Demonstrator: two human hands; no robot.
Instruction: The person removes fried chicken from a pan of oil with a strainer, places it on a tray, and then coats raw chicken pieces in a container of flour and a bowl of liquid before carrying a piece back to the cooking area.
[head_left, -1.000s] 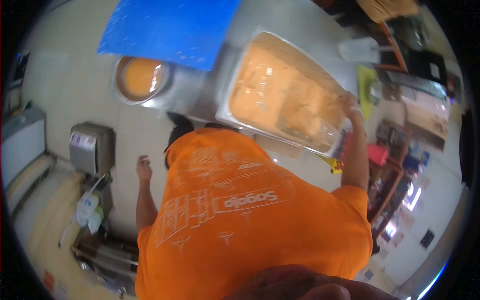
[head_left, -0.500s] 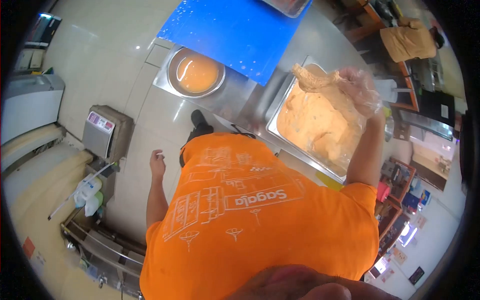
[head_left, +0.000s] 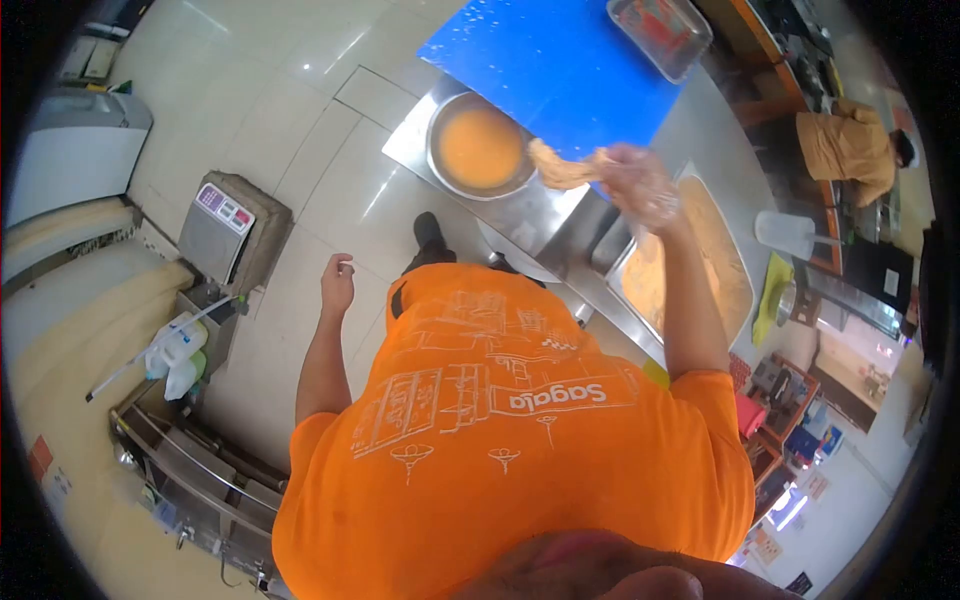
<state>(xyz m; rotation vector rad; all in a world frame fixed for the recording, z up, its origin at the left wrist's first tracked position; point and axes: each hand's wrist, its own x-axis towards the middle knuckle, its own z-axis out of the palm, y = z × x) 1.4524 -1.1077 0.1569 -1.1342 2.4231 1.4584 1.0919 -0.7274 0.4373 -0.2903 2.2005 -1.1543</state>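
Coated strip [head_left: 565, 172] is up by the right rim of the steel bowl [head_left: 434, 150], off the blue board's [head_left: 530, 75] near edge; bowl sits at the left corner of the steel counter [head_left: 535, 225]. Plastic-covered right hand [head_left: 642, 187] has fingers clamped on one end. Left hand [head_left: 338, 287] hangs empty, fingers slack, slightly apart. Best: light grip so coating stays on, strip low, clear of rim and board.
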